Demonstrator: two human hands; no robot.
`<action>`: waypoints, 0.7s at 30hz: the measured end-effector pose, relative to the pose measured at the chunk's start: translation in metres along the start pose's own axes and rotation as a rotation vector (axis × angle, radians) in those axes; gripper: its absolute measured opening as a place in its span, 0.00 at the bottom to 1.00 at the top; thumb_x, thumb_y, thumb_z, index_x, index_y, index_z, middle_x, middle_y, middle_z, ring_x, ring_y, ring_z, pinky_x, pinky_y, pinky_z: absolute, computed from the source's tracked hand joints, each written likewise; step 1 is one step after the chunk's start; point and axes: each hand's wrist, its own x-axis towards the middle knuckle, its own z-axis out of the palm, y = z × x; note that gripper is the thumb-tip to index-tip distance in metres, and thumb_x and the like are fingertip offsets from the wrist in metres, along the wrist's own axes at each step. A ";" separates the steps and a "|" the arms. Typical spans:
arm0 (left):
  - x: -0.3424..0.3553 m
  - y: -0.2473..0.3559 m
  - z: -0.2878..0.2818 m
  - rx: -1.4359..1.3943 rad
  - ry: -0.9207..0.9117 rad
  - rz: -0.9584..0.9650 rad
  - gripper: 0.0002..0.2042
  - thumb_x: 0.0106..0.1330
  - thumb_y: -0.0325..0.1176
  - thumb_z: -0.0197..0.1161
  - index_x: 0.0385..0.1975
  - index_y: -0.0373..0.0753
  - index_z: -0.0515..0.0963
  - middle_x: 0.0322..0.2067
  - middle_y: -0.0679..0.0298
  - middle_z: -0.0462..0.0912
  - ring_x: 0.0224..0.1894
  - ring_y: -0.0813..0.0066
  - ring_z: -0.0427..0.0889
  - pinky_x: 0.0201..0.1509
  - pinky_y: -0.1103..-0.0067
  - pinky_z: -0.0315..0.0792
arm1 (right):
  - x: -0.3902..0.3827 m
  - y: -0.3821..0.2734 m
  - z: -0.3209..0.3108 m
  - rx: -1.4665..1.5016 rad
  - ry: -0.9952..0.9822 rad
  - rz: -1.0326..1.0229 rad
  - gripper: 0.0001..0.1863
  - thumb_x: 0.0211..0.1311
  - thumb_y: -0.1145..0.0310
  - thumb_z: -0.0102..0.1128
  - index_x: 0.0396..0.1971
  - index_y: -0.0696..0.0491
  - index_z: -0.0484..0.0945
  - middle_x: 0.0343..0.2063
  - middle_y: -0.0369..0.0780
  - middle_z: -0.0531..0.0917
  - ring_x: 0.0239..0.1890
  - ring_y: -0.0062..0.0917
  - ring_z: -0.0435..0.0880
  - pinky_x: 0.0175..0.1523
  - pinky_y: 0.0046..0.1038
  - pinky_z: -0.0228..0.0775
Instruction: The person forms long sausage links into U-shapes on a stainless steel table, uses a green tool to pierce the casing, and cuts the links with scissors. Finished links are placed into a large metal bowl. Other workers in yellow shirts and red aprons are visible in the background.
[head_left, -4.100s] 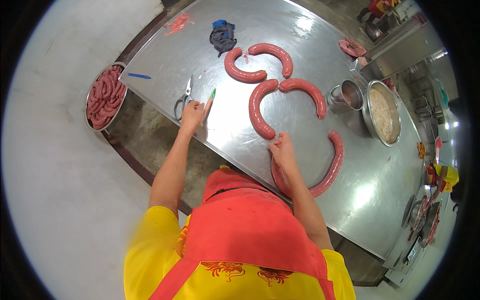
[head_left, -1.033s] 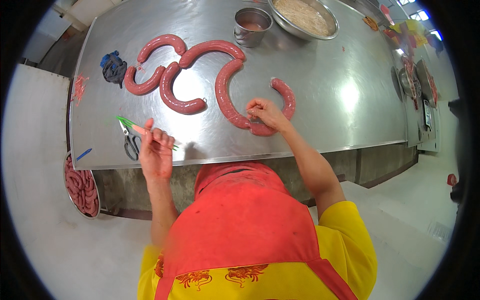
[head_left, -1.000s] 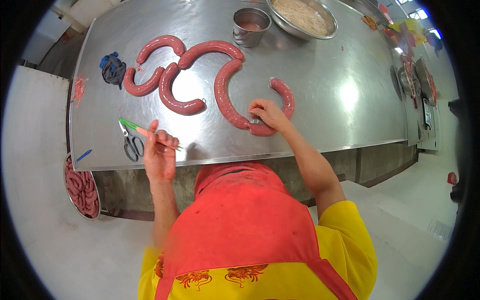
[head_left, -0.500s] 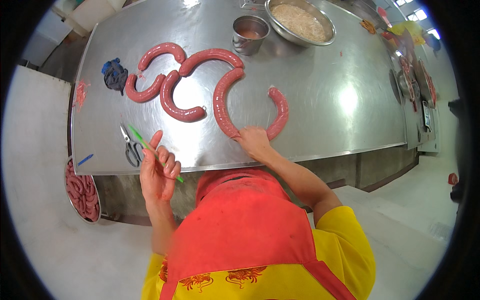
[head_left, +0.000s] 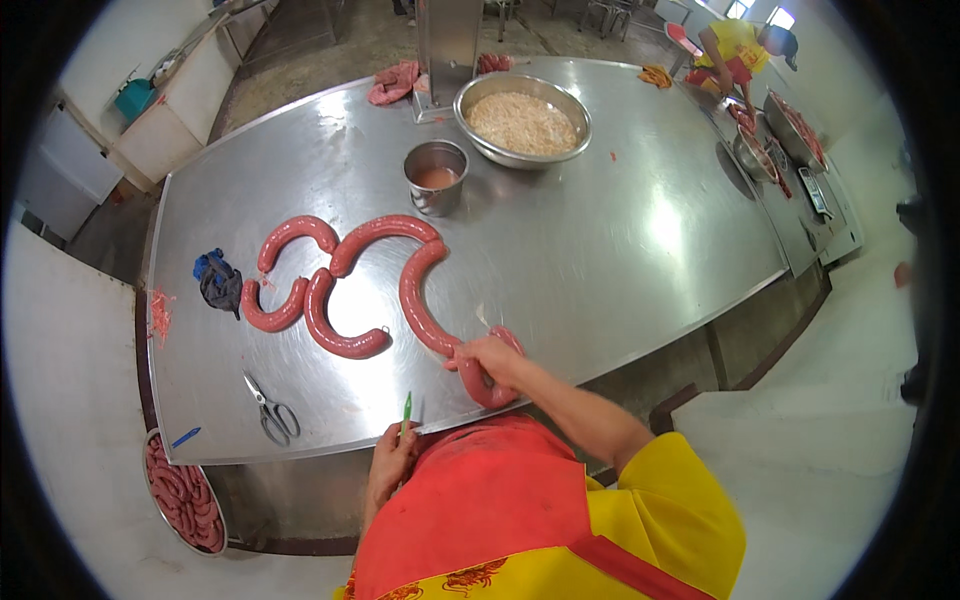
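A chain of thick pink sausage links (head_left: 419, 296) curves across the steel table (head_left: 600, 260). My right hand (head_left: 488, 362) is closed on the sausage at a narrow spot between two links. The end link (head_left: 482, 388) curls around beside that hand, close to the near edge. In my left hand (head_left: 392, 455) is a slim green pen-like stick (head_left: 407, 408), its tip pointing up, at the table's near edge. Scissors with dark handles (head_left: 272, 410) lie to the left of it. Several more links (head_left: 345, 345) rest further left.
A metal pot (head_left: 436, 178) and a wide bowl of pale, soaking material (head_left: 522, 122) stand at the back. A dark cloth bundle (head_left: 218, 284) and a blue pen (head_left: 186, 437) lie left. A tub of sausages (head_left: 185, 492) sits below the table. Another person (head_left: 745, 50) works at far right.
The view has tilted up, showing more beyond the table. My left hand has lowered to the near edge with the green stick. The end link now curls tightly beside my right hand.
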 end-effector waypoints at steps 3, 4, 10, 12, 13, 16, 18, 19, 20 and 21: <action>0.027 0.042 0.013 0.143 0.108 0.155 0.16 0.77 0.42 0.56 0.47 0.34 0.80 0.22 0.72 0.73 0.22 0.85 0.69 0.25 0.82 0.64 | -0.016 0.001 0.022 -0.909 0.351 -0.354 0.15 0.69 0.65 0.58 0.41 0.64 0.82 0.47 0.51 0.85 0.56 0.40 0.80 0.63 0.36 0.69; 0.036 0.059 0.013 0.030 0.081 0.280 0.16 0.76 0.41 0.57 0.47 0.33 0.81 0.23 0.71 0.73 0.23 0.83 0.70 0.26 0.82 0.65 | -0.021 0.003 0.031 -1.092 0.473 -0.568 0.15 0.68 0.65 0.58 0.40 0.63 0.83 0.49 0.52 0.83 0.59 0.43 0.77 0.66 0.38 0.66; 0.101 0.124 0.003 0.882 0.311 0.602 0.14 0.69 0.31 0.64 0.52 0.40 0.84 0.30 0.61 0.81 0.33 0.75 0.79 0.40 0.77 0.73 | -0.032 0.004 0.046 -1.299 0.630 -0.970 0.11 0.64 0.65 0.62 0.41 0.55 0.85 0.59 0.54 0.76 0.63 0.52 0.70 0.66 0.47 0.64; 0.109 0.120 0.017 0.525 0.004 0.613 0.15 0.69 0.31 0.65 0.54 0.37 0.82 0.36 0.61 0.82 0.40 0.74 0.80 0.46 0.76 0.73 | -0.023 0.005 0.043 -1.012 0.610 -1.052 0.13 0.67 0.63 0.60 0.42 0.56 0.85 0.55 0.52 0.80 0.59 0.47 0.76 0.62 0.44 0.69; 0.109 0.116 0.030 0.347 -0.137 0.623 0.16 0.69 0.31 0.65 0.55 0.36 0.81 0.39 0.61 0.83 0.43 0.73 0.81 0.49 0.76 0.74 | -0.019 0.007 0.039 -0.860 0.536 -0.896 0.14 0.68 0.62 0.59 0.41 0.56 0.85 0.50 0.51 0.82 0.53 0.45 0.79 0.58 0.42 0.71; 0.096 0.120 0.071 0.204 -0.018 0.804 0.13 0.70 0.31 0.64 0.52 0.36 0.83 0.36 0.64 0.80 0.42 0.73 0.78 0.49 0.77 0.73 | -0.005 0.015 0.029 -0.630 0.413 -0.608 0.17 0.72 0.57 0.55 0.40 0.57 0.85 0.26 0.46 0.85 0.30 0.37 0.85 0.39 0.37 0.75; 0.082 0.142 0.072 0.117 0.048 0.940 0.14 0.72 0.34 0.62 0.53 0.37 0.81 0.35 0.66 0.78 0.39 0.75 0.78 0.46 0.80 0.73 | 0.001 0.019 0.023 -0.657 0.357 -0.551 0.16 0.70 0.59 0.57 0.37 0.57 0.84 0.25 0.44 0.84 0.28 0.30 0.82 0.38 0.34 0.73; 0.075 0.158 0.065 0.118 0.063 0.985 0.14 0.74 0.36 0.61 0.54 0.38 0.80 0.34 0.67 0.77 0.38 0.77 0.77 0.44 0.81 0.73 | 0.003 0.020 0.020 -0.660 0.311 -0.496 0.15 0.70 0.60 0.58 0.35 0.57 0.84 0.24 0.42 0.84 0.27 0.27 0.80 0.37 0.33 0.72; 0.068 0.174 0.048 -0.145 0.035 0.889 0.13 0.75 0.38 0.59 0.53 0.39 0.78 0.33 0.68 0.76 0.34 0.79 0.75 0.39 0.82 0.71 | 0.004 0.020 0.017 -0.668 0.343 -0.475 0.14 0.69 0.61 0.58 0.34 0.57 0.84 0.24 0.41 0.84 0.26 0.26 0.80 0.36 0.33 0.72; 0.060 0.189 0.020 -0.347 -0.051 0.761 0.13 0.77 0.41 0.56 0.51 0.39 0.76 0.31 0.70 0.75 0.30 0.82 0.74 0.35 0.84 0.70 | 0.005 0.019 0.014 -0.668 0.356 -0.447 0.14 0.69 0.61 0.58 0.33 0.57 0.83 0.23 0.40 0.83 0.26 0.26 0.80 0.36 0.32 0.72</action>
